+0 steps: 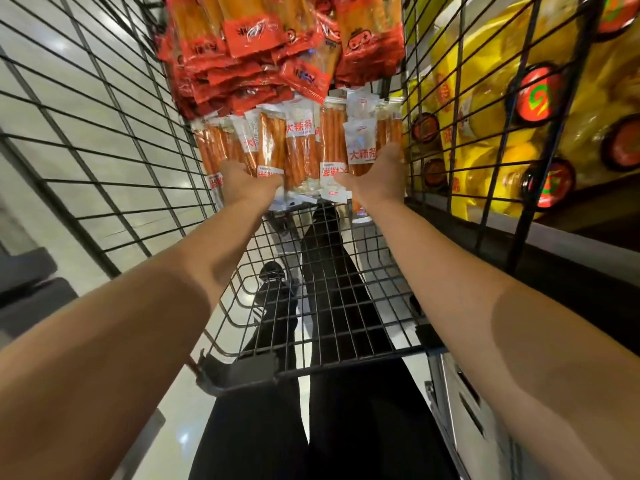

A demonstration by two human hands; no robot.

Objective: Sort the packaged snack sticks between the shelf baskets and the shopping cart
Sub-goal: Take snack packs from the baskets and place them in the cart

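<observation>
Between my two outstretched hands, at the far end of the black wire shopping cart, sits a row of clear-and-white plastic packets of orange snack sticks. They stand more or less on end, long axes running away from me and upward, packed side by side across the cart's width, with a few loose packets slumped at their foot. My left hand is on the left part of the row, fingers wrapped forward around the lower ends of a packet or two; most of the fingers are hidden behind the hand, so I judge it a grip rather than see it whole. My right hand is on the right part, palm turned inward and thumb up, pressed along the side of a white-labelled packet; whether its fingers close behind the packet I cannot tell. Both hands are about equally near, so the bundle lies directly ahead, framed from both sides. My forearms reach straight out over the cart's wire floor, nearly parallel, converging slightly.

Above the row hangs a heap of red-and-orange foil snack packets in a black wire basket. To the right, a second wire basket holds yellow bags with round red labels.
</observation>
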